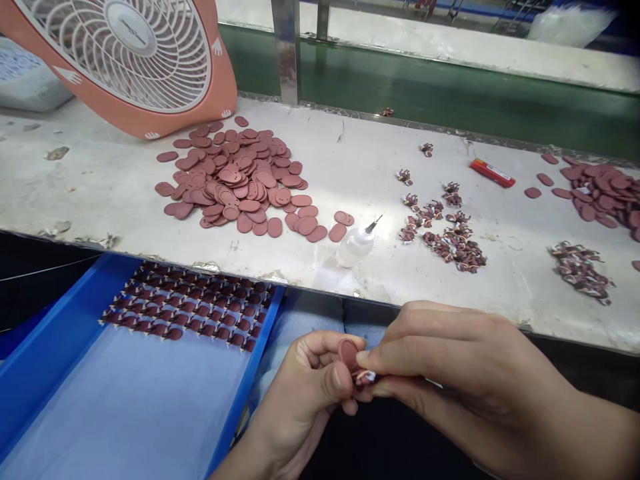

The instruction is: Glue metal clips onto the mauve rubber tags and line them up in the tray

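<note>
In front of the bench edge, my left hand (313,387) pinches a reddish-brown oval disc (349,355) between thumb and fingers. My right hand (435,373) is closed at the disc's lower right, its thumb and fingertips on a small brown-and-white figure (364,378) that touches the disc. Beyond the hands a clear bottle with a needle tip (355,245) stands on the bench. A large pile of oval discs (240,177) lies to its left, and a cluster of small figures (455,247) to its right.
A pink fan (133,40) stands at the back left. Below the bench (310,267), a blue tray (270,327) holds rows of assembled pieces (190,307). On the right lie a red object (493,173), more discs (607,193) and another figure cluster (581,270).
</note>
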